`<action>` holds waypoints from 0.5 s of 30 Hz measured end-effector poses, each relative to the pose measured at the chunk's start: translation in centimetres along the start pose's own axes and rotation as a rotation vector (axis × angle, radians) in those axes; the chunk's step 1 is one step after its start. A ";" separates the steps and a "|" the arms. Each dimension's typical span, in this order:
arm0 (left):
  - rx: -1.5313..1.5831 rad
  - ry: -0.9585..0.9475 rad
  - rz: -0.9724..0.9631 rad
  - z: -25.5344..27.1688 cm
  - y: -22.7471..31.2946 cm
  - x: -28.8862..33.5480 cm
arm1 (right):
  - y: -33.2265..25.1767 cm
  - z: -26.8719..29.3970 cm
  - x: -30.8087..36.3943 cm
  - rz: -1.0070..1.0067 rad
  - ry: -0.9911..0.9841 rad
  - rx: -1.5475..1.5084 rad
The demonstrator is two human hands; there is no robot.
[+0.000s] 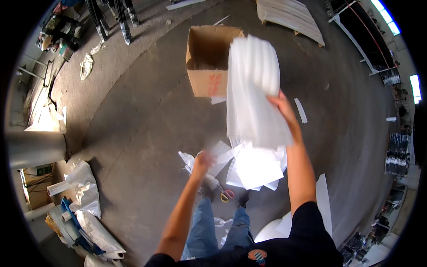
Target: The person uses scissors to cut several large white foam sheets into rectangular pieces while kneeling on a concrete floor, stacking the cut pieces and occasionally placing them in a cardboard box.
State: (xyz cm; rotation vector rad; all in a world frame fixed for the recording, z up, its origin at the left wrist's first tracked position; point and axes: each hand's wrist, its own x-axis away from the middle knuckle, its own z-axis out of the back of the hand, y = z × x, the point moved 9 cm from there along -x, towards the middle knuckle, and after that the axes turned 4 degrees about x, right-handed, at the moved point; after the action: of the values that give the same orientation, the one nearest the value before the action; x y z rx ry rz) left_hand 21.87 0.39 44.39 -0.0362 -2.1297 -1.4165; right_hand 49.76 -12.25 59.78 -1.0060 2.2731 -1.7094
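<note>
A bundle of white foam sheeting (253, 75) hangs in front of me, folded and slightly translucent. My right hand (282, 108) grips its right edge, thumb and fingers on the sheeting. Lower and to the left, my left hand (203, 162) is smeared by motion, so its fingers cannot be read. It is above white scraps (219, 161) near my feet. White sheets (258, 165) lie spread on the floor below the bundle. Just beyond, an open cardboard box (207, 82) with red marks stands partly behind the foam; its inside looks dark. Scissors with red and yellow handles (227, 195) lie between my feet.
A pallet stacked with white material (291, 18) sits at the far right. Black wrapped legs (120, 20) stand far left. White bags (84, 191) and a grey cylinder (38, 149) are at left. A white strip (300, 110) lies right of my hand.
</note>
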 end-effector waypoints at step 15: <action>0.057 0.266 0.318 7.5 -7.3 4.4 | 11.9 -3.3 -17.1 -0.222 -0.240 -0.428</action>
State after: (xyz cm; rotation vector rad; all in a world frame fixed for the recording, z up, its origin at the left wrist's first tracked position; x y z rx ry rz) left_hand 12.50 2.37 38.29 -0.1495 -1.8491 -1.1089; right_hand 56.24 1.87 45.48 -1.5025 2.4881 -1.0989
